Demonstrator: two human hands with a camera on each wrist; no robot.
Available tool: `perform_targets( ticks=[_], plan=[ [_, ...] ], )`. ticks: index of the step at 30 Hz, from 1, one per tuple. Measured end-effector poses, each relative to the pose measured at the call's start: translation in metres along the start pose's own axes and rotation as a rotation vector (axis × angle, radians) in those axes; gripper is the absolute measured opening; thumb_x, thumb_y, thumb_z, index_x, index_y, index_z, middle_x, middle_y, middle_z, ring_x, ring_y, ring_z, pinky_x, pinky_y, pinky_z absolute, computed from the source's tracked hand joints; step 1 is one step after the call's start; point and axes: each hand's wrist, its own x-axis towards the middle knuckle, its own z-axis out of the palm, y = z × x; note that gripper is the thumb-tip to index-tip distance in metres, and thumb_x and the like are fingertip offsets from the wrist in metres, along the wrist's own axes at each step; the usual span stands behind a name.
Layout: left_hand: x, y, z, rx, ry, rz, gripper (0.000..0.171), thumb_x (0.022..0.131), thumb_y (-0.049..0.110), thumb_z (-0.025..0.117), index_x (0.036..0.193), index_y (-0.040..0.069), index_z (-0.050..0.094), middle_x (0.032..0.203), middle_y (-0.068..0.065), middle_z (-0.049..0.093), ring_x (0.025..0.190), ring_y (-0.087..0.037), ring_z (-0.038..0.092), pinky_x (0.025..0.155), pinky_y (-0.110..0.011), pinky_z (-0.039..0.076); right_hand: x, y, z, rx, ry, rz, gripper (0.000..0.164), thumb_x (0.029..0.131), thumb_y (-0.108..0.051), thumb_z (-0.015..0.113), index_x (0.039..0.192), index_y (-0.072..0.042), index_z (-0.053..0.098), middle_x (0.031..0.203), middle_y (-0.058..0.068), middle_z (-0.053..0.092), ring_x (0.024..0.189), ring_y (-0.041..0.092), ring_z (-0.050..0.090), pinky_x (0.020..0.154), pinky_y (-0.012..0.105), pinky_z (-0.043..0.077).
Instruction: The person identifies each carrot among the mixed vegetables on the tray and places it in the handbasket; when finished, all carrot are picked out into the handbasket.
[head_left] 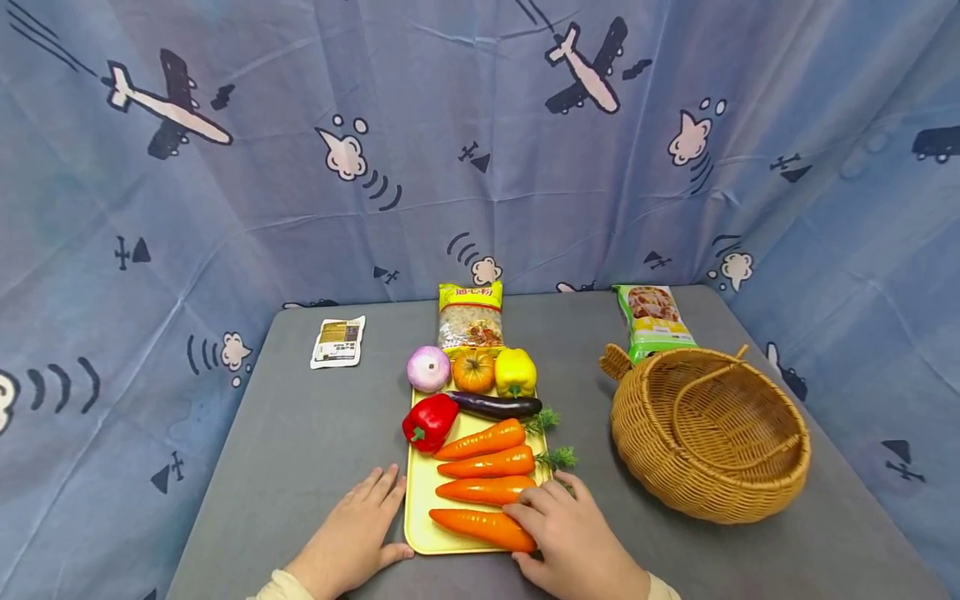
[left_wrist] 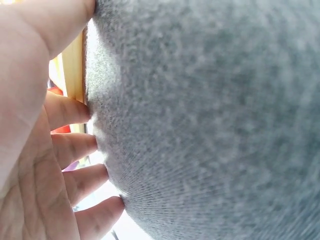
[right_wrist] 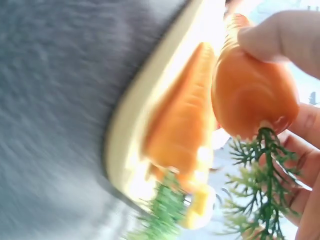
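Note:
My right hand (head_left: 572, 533) holds the nearest orange carrot (head_left: 482, 527) by its thick end, at the front right of a pale yellow tray (head_left: 417, 525). In the right wrist view, thumb and fingers lie on either side of this carrot (right_wrist: 252, 95), and its green leafy top (right_wrist: 267, 175) hangs below. Flat on the grey table, with fingers spread, my left hand (head_left: 356, 523) rests beside the tray's left edge. Behind the held carrot lie another carrot (head_left: 483, 491) and two more with leafy tops, then a red bell pepper (head_left: 431, 422) and an eggplant (head_left: 497, 406).
A purple onion (head_left: 429, 369), a small pumpkin (head_left: 473, 372) and a yellow pepper (head_left: 516, 372) line the tray's far end. Behind them stands a pasta bag (head_left: 471, 317). A wicker basket (head_left: 637, 433) and green packet (head_left: 654, 321) are right; a white pouch (head_left: 337, 342) lies back left.

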Motion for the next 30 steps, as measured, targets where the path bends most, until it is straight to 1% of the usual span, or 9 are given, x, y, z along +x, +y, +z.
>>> perform_targets(
  ticks=[4,8,16,17,20,23,24,25,30],
  plan=[
    [-0.002,0.0,0.0,-0.002,0.015,0.007,0.098,0.087,0.062,0.081,0.154,-0.002,0.053,0.161,-0.024,0.046,0.146,-0.045,0.044,0.114,-0.06,0.043,-0.002,0.0,-0.019,-0.018,0.106,-0.02,0.045,0.078,-0.037,0.093,0.117,-0.02,0.079,0.105,-0.009,0.065,0.097,0.016,0.061,0.099,0.063,0.049],
    [-0.002,-0.001,0.0,-0.003,0.01,0.003,0.097,0.086,0.062,0.082,0.153,-0.002,0.054,0.16,-0.024,0.047,0.146,-0.045,0.045,0.114,-0.06,0.043,-0.005,0.006,-0.04,-0.054,0.201,-0.006,0.045,0.075,-0.035,0.094,0.116,-0.021,0.08,0.106,-0.009,0.068,0.096,0.014,0.064,0.099,0.062,0.05],
    [0.002,-0.002,0.004,0.002,-0.027,-0.027,0.098,0.086,0.066,0.08,0.155,0.0,0.054,0.161,-0.022,0.046,0.147,-0.044,0.044,0.114,-0.061,0.043,-0.016,0.031,-0.089,-0.142,0.34,0.101,0.052,0.069,-0.032,0.096,0.115,-0.013,0.081,0.106,0.001,0.071,0.093,0.023,0.067,0.097,0.065,0.049],
    [0.003,-0.003,0.004,0.0,-0.03,-0.029,0.098,0.086,0.066,0.08,0.155,0.001,0.054,0.161,-0.022,0.046,0.147,-0.044,0.044,0.114,-0.061,0.043,-0.018,0.035,-0.095,-0.152,0.356,0.115,0.051,0.07,-0.032,0.094,0.115,-0.012,0.08,0.106,0.002,0.071,0.093,0.025,0.068,0.097,0.065,0.048],
    [0.003,-0.002,0.004,-0.001,-0.031,-0.031,0.098,0.086,0.066,0.08,0.155,0.001,0.054,0.161,-0.022,0.046,0.147,-0.044,0.044,0.114,-0.062,0.043,-0.026,0.047,-0.109,-0.186,0.427,0.142,0.046,0.087,-0.044,0.078,0.116,-0.009,0.08,0.105,0.008,0.072,0.091,0.032,0.068,0.095,0.067,0.048],
    [0.004,-0.002,0.004,-0.001,-0.033,-0.034,0.099,0.086,0.066,0.08,0.155,0.001,0.054,0.161,-0.022,0.047,0.147,-0.044,0.044,0.114,-0.062,0.043,-0.035,0.059,-0.12,-0.21,0.483,0.18,0.055,0.095,-0.052,0.059,0.117,-0.006,0.08,0.104,0.012,0.072,0.088,0.036,0.067,0.091,0.069,0.047],
    [0.004,-0.002,0.004,-0.002,-0.034,-0.036,0.099,0.085,0.066,0.08,0.155,0.001,0.054,0.161,-0.021,0.047,0.147,-0.044,0.044,0.114,-0.062,0.043,-0.038,0.063,-0.123,-0.217,0.495,0.196,0.058,0.096,-0.054,0.057,0.117,-0.006,0.08,0.104,0.013,0.072,0.087,0.037,0.067,0.09,0.07,0.047],
    [0.004,-0.002,0.004,-0.003,-0.035,-0.038,0.099,0.085,0.067,0.08,0.155,0.001,0.054,0.161,-0.021,0.046,0.147,-0.044,0.044,0.114,-0.062,0.043,-0.041,0.067,-0.126,-0.229,0.503,0.215,0.057,0.094,-0.053,0.059,0.117,-0.005,0.08,0.104,0.014,0.072,0.086,0.038,0.067,0.088,0.07,0.048],
    [0.003,-0.002,0.004,-0.014,-0.03,-0.036,0.098,0.086,0.065,0.081,0.155,0.001,0.054,0.161,-0.022,0.046,0.147,-0.044,0.043,0.114,-0.062,0.043,-0.055,0.084,-0.131,-0.268,0.522,0.318,0.053,0.075,-0.036,0.078,0.117,-0.003,0.078,0.104,0.019,0.071,0.084,0.041,0.065,0.077,0.067,0.049]
  ],
)
